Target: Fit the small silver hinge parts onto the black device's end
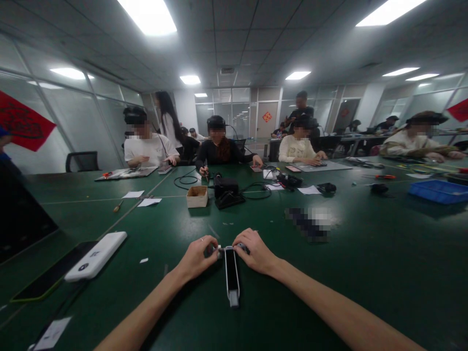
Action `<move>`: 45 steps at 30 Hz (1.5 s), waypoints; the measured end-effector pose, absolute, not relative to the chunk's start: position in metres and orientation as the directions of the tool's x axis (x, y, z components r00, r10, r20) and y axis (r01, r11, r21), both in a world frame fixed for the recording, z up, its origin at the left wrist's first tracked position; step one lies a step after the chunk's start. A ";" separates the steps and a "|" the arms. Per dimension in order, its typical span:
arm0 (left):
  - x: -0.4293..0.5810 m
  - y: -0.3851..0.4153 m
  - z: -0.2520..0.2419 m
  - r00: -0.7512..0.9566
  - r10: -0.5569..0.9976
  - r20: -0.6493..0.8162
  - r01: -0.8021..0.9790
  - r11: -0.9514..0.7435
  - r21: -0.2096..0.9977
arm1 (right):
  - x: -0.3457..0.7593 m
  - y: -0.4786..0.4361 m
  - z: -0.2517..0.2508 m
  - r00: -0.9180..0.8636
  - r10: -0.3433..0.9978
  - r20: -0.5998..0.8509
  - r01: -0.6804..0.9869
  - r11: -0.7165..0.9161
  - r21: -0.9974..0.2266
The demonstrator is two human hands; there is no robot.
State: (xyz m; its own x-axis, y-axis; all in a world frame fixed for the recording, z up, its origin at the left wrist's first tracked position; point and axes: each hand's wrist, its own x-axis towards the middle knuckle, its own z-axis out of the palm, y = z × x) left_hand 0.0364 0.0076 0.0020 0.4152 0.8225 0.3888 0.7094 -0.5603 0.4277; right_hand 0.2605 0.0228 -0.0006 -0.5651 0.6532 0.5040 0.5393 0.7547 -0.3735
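Your 2 hands meet the far end of a slim pale-framed device [232,273], which points back toward you over the green table [175,307], its dark face up. Your left hand [196,258] pinches a small pale piece [220,251] just beside it, while your right hand [256,251] curls its fingers around a small grey piece [243,248] opposite; how each piece joins the device, you cannot tell. On your left lies a white power bank [98,256].
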 end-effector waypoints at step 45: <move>0.034 0.011 -0.009 0.383 0.868 0.315 0.711 -0.495 0.500 | 0.269 0.031 -0.003 -0.570 0.718 0.399 0.606 0.696 -0.386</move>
